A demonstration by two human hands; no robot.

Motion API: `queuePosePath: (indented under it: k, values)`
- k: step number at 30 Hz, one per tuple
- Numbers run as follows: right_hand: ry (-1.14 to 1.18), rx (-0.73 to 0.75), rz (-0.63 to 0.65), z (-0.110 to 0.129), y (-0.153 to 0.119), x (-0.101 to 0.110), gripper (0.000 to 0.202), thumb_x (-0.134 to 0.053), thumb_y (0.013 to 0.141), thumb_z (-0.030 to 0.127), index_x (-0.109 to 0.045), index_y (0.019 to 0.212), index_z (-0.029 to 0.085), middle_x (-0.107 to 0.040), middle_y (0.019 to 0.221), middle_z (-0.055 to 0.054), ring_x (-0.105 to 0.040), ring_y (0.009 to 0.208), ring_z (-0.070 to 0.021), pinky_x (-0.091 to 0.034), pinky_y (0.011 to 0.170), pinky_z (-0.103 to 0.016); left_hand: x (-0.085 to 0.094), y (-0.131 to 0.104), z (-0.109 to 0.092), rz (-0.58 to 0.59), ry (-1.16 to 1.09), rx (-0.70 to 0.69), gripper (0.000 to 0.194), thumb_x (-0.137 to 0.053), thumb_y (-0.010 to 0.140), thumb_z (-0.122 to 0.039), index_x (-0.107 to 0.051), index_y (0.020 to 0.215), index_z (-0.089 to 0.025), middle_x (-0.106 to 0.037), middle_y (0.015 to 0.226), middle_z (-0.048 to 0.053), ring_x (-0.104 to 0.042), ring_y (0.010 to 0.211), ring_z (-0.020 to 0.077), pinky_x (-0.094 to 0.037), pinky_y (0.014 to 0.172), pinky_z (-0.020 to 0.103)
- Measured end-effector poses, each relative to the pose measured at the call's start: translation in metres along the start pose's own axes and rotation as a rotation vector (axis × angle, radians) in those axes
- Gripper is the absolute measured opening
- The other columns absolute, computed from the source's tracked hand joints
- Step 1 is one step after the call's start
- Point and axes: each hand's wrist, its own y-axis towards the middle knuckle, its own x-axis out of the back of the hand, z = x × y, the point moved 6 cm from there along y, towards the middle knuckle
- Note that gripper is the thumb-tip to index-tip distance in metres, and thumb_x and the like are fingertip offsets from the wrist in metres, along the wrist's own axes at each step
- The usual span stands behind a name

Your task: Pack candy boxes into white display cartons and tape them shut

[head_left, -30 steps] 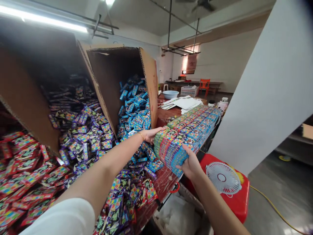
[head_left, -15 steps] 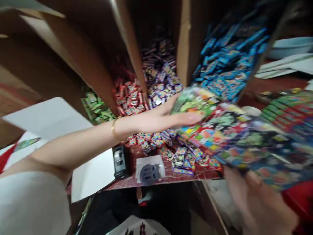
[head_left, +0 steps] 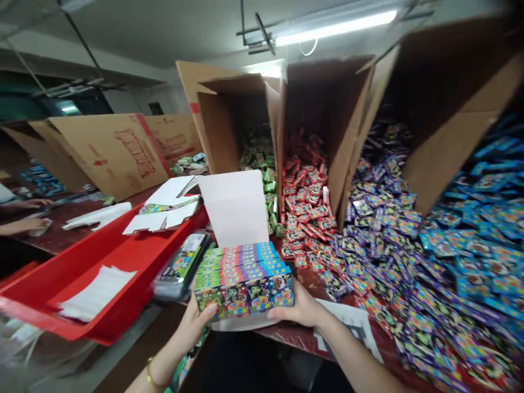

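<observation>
Head view: packets (head_left: 244, 293), stacked, just nearside of white flap (head_left: 234, 210), front face crosswise, left hand (head_left: 195, 317) and right hand (head_left: 302, 308) clasped around opposite ends.

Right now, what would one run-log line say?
left grip: packet block, left side; right grip: same block, right side; nearby: red tray

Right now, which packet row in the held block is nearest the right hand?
The blue row, rightmost; the green row is nearest the left hand, the red row and purple row between.
</observation>
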Motion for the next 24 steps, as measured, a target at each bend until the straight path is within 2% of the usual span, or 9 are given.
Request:
queuePosePath:
  k: [5,8,10,13,16,18,20,22,24]
  values:
    - [-0.233,-0.088,-0.078,-0.027,0.033,0.007,0.086,-0.084,0.057,0.035,-0.046,0.132,0.021,-0.059,0.123,-0.011,-0.056,0.116,-0.0293,-0.038,0.106,-0.048,0.002,0.044,0.017,0.143,0.128,-0.193,0.100,-0.054,0.078,-0.065,-0.004,0.150,-0.017,-0.031,0.151,0.018,-0.024,0.141,0.0334,-0.023,0.116,0.050]
    - [-0.533,-0.158,-0.139,-0.042,0.036,0.013,0.085,-0.076,0.062,0.020,-0.040,0.139,0.019,-0.045,0.141,-0.013,-0.036,0.135,-0.0287,-0.026,0.114,-0.048,0.001,0.052,0.032,0.178,0.442,-0.290,0.099,-0.059,0.081,-0.053,0.005,0.150,-0.023,-0.012,0.157,0.017,-0.004,0.144,0.0350,-0.010,0.115,0.059]
    - [-0.732,-0.203,-0.106,-0.048,0.034,0.009,0.082,-0.069,0.065,0.013,-0.037,0.141,0.017,-0.037,0.147,-0.013,-0.028,0.139,-0.0269,-0.024,0.115,-0.047,0.002,0.049,0.043,0.155,0.601,-0.324,0.102,-0.064,0.080,-0.049,0.009,0.149,-0.026,-0.007,0.157,0.018,0.000,0.144,0.0367,-0.007,0.113,0.065]
    - [-0.961,-0.253,-0.081,-0.046,0.031,-0.001,0.069,-0.066,0.070,0.012,-0.043,0.135,0.014,-0.046,0.140,-0.013,-0.040,0.129,-0.0305,-0.033,0.109,-0.047,0.005,0.039,0.048,0.142,0.642,-0.351,0.097,-0.062,0.083,-0.047,0.006,0.149,-0.028,-0.008,0.157,0.018,-0.005,0.144,0.0358,-0.014,0.112,0.064]
    - [-1.091,-0.269,-0.121,-0.034,0.032,-0.011,0.049,-0.067,0.073,0.015,-0.053,0.120,0.015,-0.055,0.124,-0.010,-0.052,0.105,-0.0315,-0.043,0.093,-0.046,0.010,0.042,0.026,0.164,0.609,-0.416,0.096,-0.062,0.079,-0.056,-0.005,0.149,-0.025,-0.005,0.157,0.018,-0.005,0.144,0.0365,-0.015,0.113,0.063]
    - [-1.109,-0.267,-0.111,-0.027,0.032,-0.018,0.037,-0.066,0.074,0.014,-0.055,0.110,0.017,-0.058,0.115,-0.007,-0.053,0.097,-0.0297,-0.045,0.086,-0.044,0.014,0.059,0.003,0.170,0.591,-0.446,0.084,-0.054,0.084,-0.056,-0.011,0.149,-0.024,-0.010,0.157,0.016,-0.009,0.145,0.0330,-0.016,0.115,0.059]
    - [-1.077,-0.265,-0.104,-0.025,0.031,-0.022,0.031,-0.064,0.075,0.011,-0.054,0.103,0.019,-0.060,0.107,-0.005,-0.054,0.096,-0.0279,-0.045,0.083,-0.040,0.012,0.085,-0.020,0.198,0.669,-0.477,0.063,-0.046,0.091,-0.048,-0.024,0.145,-0.025,-0.025,0.153,0.012,-0.023,0.141,0.0283,-0.025,0.115,0.052]
    - [-0.997,-0.290,-0.117,-0.026,0.027,-0.025,0.029,-0.063,0.073,0.008,-0.052,0.097,0.020,-0.060,0.099,-0.003,-0.056,0.094,-0.0252,-0.045,0.079,-0.036,-0.001,0.110,-0.034,0.306,0.869,-0.533,0.045,-0.046,0.093,-0.038,-0.041,0.136,-0.024,-0.046,0.139,0.011,-0.044,0.127,0.0263,-0.037,0.107,0.047]
    - [-0.920,-0.307,-0.150,-0.030,0.023,-0.028,0.028,-0.064,0.072,0.008,-0.051,0.093,0.021,-0.061,0.096,-0.001,-0.058,0.090,-0.0227,-0.045,0.074,-0.032,-0.017,0.128,-0.038,0.435,1.039,-0.591,0.031,-0.048,0.092,-0.030,-0.055,0.121,-0.020,-0.059,0.115,0.010,-0.055,0.106,0.0253,-0.046,0.094,0.043]
